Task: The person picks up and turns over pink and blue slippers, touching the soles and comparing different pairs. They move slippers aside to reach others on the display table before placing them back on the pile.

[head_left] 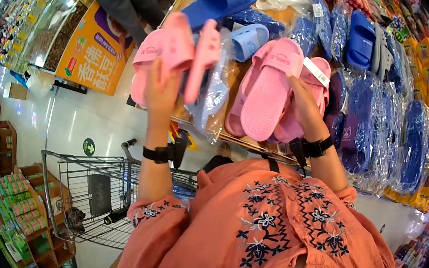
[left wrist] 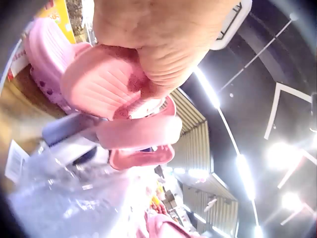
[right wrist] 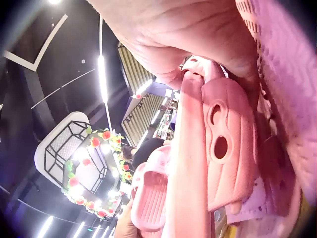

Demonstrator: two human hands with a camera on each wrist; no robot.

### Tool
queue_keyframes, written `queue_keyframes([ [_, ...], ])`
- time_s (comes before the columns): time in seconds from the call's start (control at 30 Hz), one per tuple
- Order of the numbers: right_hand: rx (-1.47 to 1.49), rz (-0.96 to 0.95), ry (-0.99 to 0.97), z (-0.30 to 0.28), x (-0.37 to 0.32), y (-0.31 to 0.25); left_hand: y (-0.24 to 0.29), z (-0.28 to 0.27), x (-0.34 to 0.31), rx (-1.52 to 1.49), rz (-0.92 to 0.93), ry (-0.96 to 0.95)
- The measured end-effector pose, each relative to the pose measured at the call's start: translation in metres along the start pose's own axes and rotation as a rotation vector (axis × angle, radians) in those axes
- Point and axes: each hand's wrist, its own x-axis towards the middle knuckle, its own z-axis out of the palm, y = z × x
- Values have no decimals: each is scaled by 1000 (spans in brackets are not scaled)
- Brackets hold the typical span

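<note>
My left hand [head_left: 160,89] grips pink slippers [head_left: 163,50] by their heel end, raised at the table's near left corner. The left wrist view shows the thumb curled over the ridged pink sole [left wrist: 101,84]. On the right, my right hand [head_left: 304,104] holds a pink slipper [head_left: 266,94] along its side, its strap lettered and its sole facing up toward me. More pink slippers [head_left: 321,79] lie under and beside that hand, one with a white tag [head_left: 316,71]. In the right wrist view, the fingers wrap over a pink strap with two oval holes [right wrist: 229,139].
Blue slippers [head_left: 220,1], some in clear plastic bags [head_left: 360,119], cover the wooden table [head_left: 195,109]. A light blue slipper [head_left: 250,40] sits between my hands. A shopping cart [head_left: 96,189] stands at my left. Beyond it are shelves and an orange sign [head_left: 90,50]; another person's legs [head_left: 127,3] show ahead.
</note>
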Motion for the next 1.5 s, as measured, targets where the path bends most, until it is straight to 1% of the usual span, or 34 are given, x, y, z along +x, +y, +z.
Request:
queue_keyframes([
  [0.07,-52,-29,66,10,-8,-8,27,14,-11,111,190,-243],
  [0.13,-100,-73,135,16,-13,-13,46,32,-19,219,297,-295],
  [0.23,-422,-223,119,17,-19,-19,71,44,-24,349,451,-337],
  [0.33,-474,-401,124,10,-15,-23,64,43,-23,271,459,-385],
  [0.37,-563,-330,190,4,-15,-26,61,38,-21,166,325,-344],
  [0.43,-746,-496,254,-4,-17,-31,50,19,-14,-46,57,-265],
  [0.47,-837,-580,284,-5,-18,-34,34,7,-6,15,20,-217],
  [0.5,-788,-563,272,-3,-22,-39,13,-3,3,78,-18,-166],
  [0.6,-795,-595,246,9,-30,-49,-58,-24,14,566,-40,22],
  [0.7,-856,-718,152,30,-40,-60,-79,-27,15,709,-159,-111],
  [0.8,-905,-870,28,54,-47,-67,-98,-18,11,803,-151,-113],
  [0.87,-890,-861,-68,77,-55,-70,-104,-11,11,826,-136,-71],
  [0.9,-876,-852,-116,88,-57,-70,-104,-9,12,839,-127,-50],
  [1.0,-811,-811,-222,108,-60,-63,-76,-14,10,851,-109,-19],
  [1.03,-787,-794,-250,112,-60,-61,-68,-15,9,837,-66,2],
  [1.2,-841,-878,-322,128,-56,-58,-34,-16,-9,741,147,133],
  [1.3,-921,-956,-319,135,-53,-57,-22,-7,-20,719,114,134],
  [1.4,-973,-1029,-309,141,-51,-55,-11,6,-34,645,44,13],
  [1.43,-987,-1048,-305,143,-50,-54,2,9,-38,639,24,-50],
  [1.5,-997,-1041,-344,149,-49,-51,12,23,-46,619,-35,-84],
])
